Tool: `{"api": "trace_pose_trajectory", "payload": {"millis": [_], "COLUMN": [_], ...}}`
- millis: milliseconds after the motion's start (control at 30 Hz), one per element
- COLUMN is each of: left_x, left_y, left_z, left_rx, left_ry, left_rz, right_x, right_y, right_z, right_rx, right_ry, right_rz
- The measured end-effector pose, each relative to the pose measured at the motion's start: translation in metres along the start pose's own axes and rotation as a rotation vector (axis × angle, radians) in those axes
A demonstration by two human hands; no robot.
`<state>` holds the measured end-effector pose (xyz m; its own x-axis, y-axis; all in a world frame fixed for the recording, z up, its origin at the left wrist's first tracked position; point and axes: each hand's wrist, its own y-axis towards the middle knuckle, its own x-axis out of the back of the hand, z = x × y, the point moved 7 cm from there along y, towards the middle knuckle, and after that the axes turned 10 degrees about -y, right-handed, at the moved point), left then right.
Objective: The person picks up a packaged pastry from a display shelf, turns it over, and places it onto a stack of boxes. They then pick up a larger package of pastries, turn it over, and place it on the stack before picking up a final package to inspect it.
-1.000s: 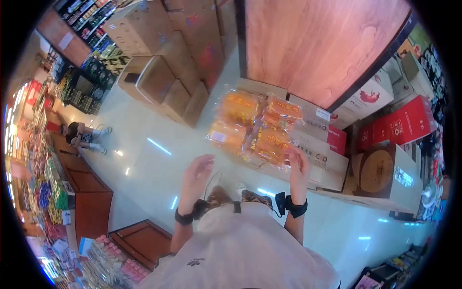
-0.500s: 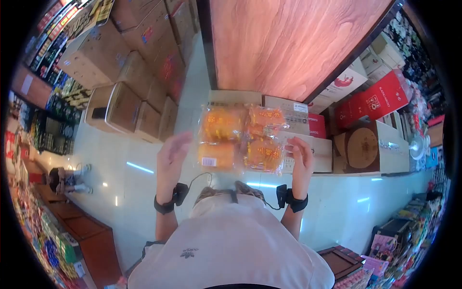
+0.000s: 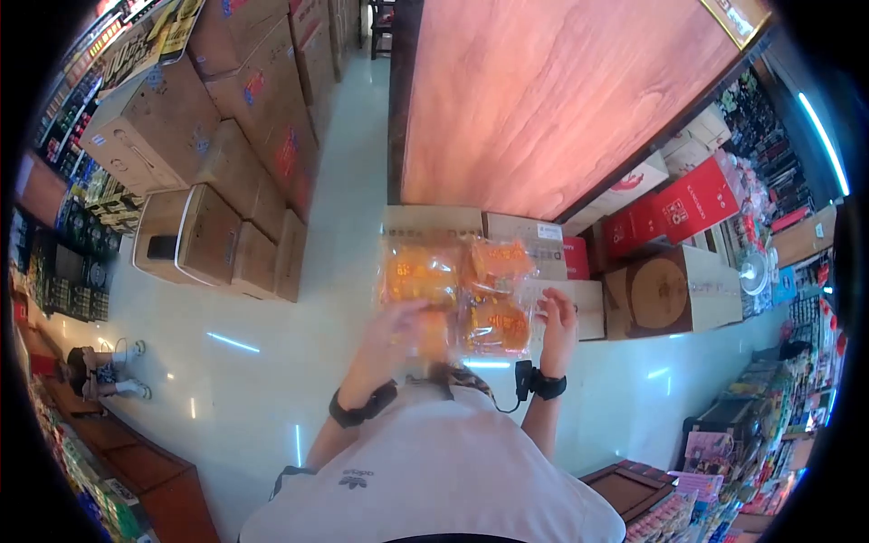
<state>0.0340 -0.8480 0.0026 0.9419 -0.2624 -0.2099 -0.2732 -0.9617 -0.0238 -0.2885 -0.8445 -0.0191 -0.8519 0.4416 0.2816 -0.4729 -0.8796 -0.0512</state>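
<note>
Several clear plastic packs with orange contents lie close together in front of me, on or over cardboard boxes. The upper left pack (image 3: 421, 271) and the upper right pack (image 3: 501, 261) are farther away; the lower right pack (image 3: 496, 324) is nearer. My left hand (image 3: 389, 339) is blurred and reaches over the lower left pack (image 3: 433, 337), partly covering it; its grip is unclear. At the right edge of the lower right pack is my right hand (image 3: 557, 317), fingers apart and holding nothing.
Brown cartons (image 3: 208, 163) are stacked at the left. An upright wooden panel (image 3: 525, 100) rises beyond the packs. A red box (image 3: 674, 208) and an open-looking carton (image 3: 656, 290) stand at the right. A person (image 3: 104, 373) is at the far left.
My left hand has moved right, from beside the packs to over the lower left one. My right hand stays near the right packs. The view has shifted, so the packs appear lower.
</note>
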Motion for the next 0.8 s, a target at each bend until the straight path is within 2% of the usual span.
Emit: {"api": "trace_pose_trajectory", "payload": {"millis": [33,133,233,333,433,500,600,700,800], "left_x": [-0.009,-0.033,-0.047,-0.062,-0.079,-0.083,-0.092,-0.099,-0.103], "left_y": [0.004,0.022,0.046,0.062,0.071,0.078,0.075,0.062,0.049], "left_z": [0.006,0.002,0.009,0.017,0.043,0.075,0.035,0.0,0.014], "left_rx": [0.19,0.134,0.052,0.183,0.163,0.114,0.147,0.263,0.122], "left_ry": [0.003,-0.044,0.077,0.063,0.006,-0.001,0.275,0.267,0.309], "left_rz": [0.034,0.035,0.016,0.023,0.065,0.023,-0.008,-0.063,-0.142], "right_x": [0.001,-0.003,-0.008,-0.01,-0.018,-0.02,-0.021,-0.023,-0.009], "right_y": [0.008,0.033,0.065,0.083,0.09,0.088,0.091,0.085,0.082], "right_z": [-0.006,-0.009,-0.01,-0.027,-0.055,-0.051,-0.061,-0.044,-0.036], "right_rx": [0.001,0.019,0.011,-0.052,-0.109,-0.068,-0.015,-0.014,0.031], "right_ry": [-0.018,-0.045,-0.008,-0.047,-0.056,0.065,0.094,0.081,0.08], "right_rz": [-0.006,0.025,-0.012,0.134,0.403,0.393,0.464,0.549,0.583]}}
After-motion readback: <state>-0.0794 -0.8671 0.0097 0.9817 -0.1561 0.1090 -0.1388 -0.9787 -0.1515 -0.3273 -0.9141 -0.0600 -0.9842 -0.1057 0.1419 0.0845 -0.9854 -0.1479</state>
